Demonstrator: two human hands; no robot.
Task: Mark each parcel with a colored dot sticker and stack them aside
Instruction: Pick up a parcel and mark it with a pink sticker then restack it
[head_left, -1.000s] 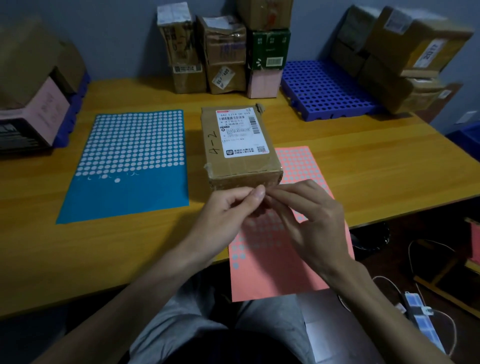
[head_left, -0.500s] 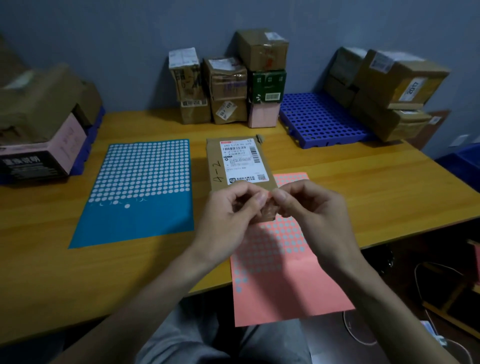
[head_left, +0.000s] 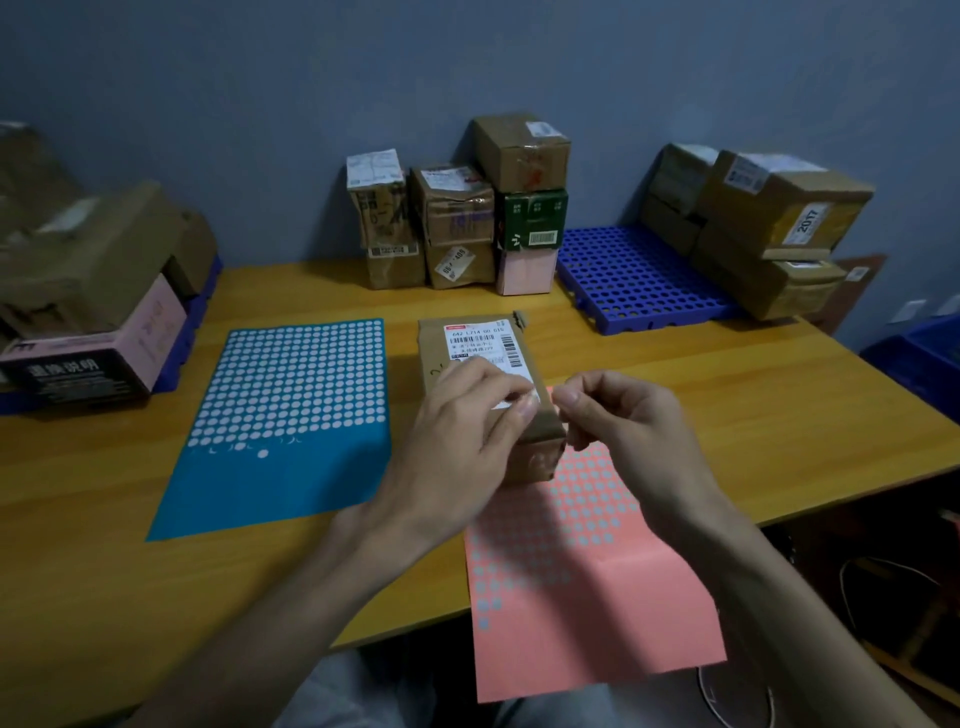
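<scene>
From the head camera I see the parcel (head_left: 480, 343) lying flat on the worktop (head_left: 737, 415), label up, its near end on the top edge of the pink sticker sheet (head_left: 587, 571). My left hand (head_left: 457, 441) lies over the parcel's near half, fingers (head_left: 522, 408) stretched out and resting on its top. My right hand (head_left: 628, 421) is just beside the parcel's right corner, thumb and forefinger clenched tip to tip. Whatever sits between them is too small to see. The blue sticker sheet (head_left: 291, 415) lies to the left, and stacked boxes (head_left: 457, 218) stand along the wall.
</scene>
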